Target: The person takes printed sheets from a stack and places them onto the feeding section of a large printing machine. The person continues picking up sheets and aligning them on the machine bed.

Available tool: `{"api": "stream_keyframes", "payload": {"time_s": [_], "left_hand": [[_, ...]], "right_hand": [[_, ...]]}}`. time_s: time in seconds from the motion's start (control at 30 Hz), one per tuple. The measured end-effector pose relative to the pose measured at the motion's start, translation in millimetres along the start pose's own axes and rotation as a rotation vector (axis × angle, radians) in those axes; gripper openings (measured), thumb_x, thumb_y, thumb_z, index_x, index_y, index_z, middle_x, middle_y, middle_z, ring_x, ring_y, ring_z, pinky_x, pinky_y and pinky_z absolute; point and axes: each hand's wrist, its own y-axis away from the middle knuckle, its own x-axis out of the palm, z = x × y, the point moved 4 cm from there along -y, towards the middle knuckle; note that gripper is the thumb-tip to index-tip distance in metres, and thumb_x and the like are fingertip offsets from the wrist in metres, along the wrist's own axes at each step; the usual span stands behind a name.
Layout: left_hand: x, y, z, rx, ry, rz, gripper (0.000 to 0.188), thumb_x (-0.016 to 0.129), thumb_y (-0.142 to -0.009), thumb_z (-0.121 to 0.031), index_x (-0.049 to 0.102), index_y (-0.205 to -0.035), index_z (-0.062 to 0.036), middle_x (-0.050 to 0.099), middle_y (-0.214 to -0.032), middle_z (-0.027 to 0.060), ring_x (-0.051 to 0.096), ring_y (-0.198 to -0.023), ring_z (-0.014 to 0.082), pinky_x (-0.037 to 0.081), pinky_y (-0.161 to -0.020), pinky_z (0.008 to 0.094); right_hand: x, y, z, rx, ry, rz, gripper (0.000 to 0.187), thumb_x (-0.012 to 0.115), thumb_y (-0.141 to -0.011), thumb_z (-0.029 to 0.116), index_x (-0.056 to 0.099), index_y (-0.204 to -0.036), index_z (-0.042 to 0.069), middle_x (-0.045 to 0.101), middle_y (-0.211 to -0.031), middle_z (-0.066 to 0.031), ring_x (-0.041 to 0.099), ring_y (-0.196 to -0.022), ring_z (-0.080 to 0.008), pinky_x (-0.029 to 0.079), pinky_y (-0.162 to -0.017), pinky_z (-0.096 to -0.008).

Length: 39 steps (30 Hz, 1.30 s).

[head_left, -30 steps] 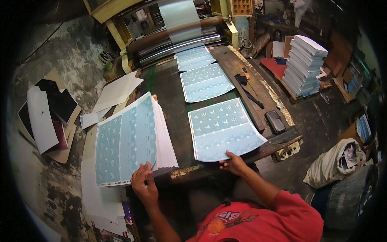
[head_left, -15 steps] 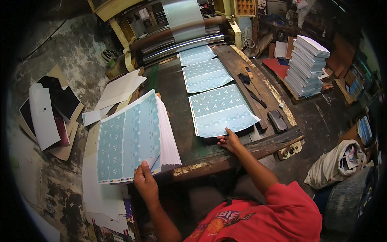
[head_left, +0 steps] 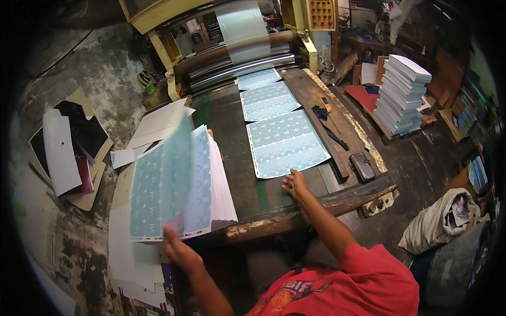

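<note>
Paper sheet (head_left: 167,181), printed in teal, is held curled up over the matching stack (head_left: 221,192), its near edge pinched by the blurred left hand (head_left: 180,254). The right hand (head_left: 296,184) is held loosely open beside the nearest sheet (head_left: 287,143) on the table (head_left: 247,203); whether contact is made cannot be told. Two further sheets (head_left: 269,101) are lined up toward the rollers (head_left: 245,72).

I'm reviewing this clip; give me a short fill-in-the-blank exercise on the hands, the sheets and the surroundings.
1. The person's ____ hand holds a raised sheet.
2. The right hand is by the nearest of ____ printed sheets lying in a row on the dark table.
3. The person's shirt is mainly ____.
4. A tall stack of paper stands to the ____ of the table.

Missing words: left; three; red; right.
</note>
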Motion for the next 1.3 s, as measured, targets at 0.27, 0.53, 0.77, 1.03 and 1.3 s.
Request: {"api": "stream_keyframes", "payload": {"time_s": [0.27, 0.53, 0.77, 1.03, 1.3], "left_hand": [[41.7, 61.4, -34.7, 0.64, -0.489, 1.054, 0.04, 0.053, -0.096, -0.044, 0.074, -0.1, -0.0104, 0.067, -0.118, 0.0099, 0.052, -0.125, 0.0324, 0.019, -0.113, 0.0567], [21.2, 21.1, -16.6, 0.68, -0.727, 0.685, 0.066, 0.068, -0.084, -0.05, 0.058, -0.129, -0.0038, 0.054, -0.139, 0.0163, 0.038, -0.138, 0.0405, 0.022, -0.113, 0.0575], [13.1, 9.4, 13.9, 0.538, -0.61, 0.534, 0.038, 0.055, -0.098, -0.035, 0.071, -0.105, -0.0009, 0.07, -0.112, 0.0124, 0.056, -0.123, 0.0328, 0.034, -0.107, 0.0463], [19.6, 9.8, 26.7, 0.358, -0.488, 0.331, 0.031, 0.05, -0.1, -0.024, 0.07, -0.107, -0.0005, 0.072, -0.105, 0.0106, 0.059, -0.114, 0.031, 0.034, -0.103, 0.0441], [17.8, 16.5, 20.2, 0.526, -0.677, 0.39, 0.028, 0.061, -0.094, -0.025, 0.067, -0.113, -0.0046, 0.069, -0.114, 0.0102, 0.057, -0.118, 0.03, 0.031, -0.106, 0.0439]], "right_hand": [[37.0, 213.9, 56.3, 0.129, 0.028, 0.968, 0.082, 0.073, -0.079, 0.051, 0.04, -0.138, 0.005, 0.061, -0.111, -0.0116, 0.063, -0.095, -0.0239, 0.052, -0.081, -0.0391], [-63.4, 187.2, -18.7, 0.347, 0.005, 0.555, 0.027, 0.062, -0.093, 0.024, 0.055, -0.107, 0.002, 0.06, -0.076, -0.0065, 0.058, -0.063, -0.0155, 0.053, -0.069, -0.0362], [-124.1, 180.7, -81.1, 0.453, 0.092, 0.379, 0.034, 0.058, -0.096, 0.032, 0.05, -0.116, 0.006, 0.068, -0.086, -0.0137, 0.063, -0.07, -0.0191, 0.053, -0.082, -0.0462], [-93.4, 149.6, -48.4, 0.399, -0.011, 0.358, 0.038, 0.05, -0.099, 0.042, 0.051, -0.113, 0.006, 0.07, -0.088, -0.0159, 0.065, -0.068, -0.0202, 0.051, -0.085, -0.0474], [-72.6, 120.1, -37.0, 0.323, -0.04, 0.351, 0.052, 0.053, -0.096, 0.047, 0.049, -0.121, 0.002, 0.065, -0.093, -0.0157, 0.062, -0.072, -0.0188, 0.052, -0.084, -0.0448]]}}
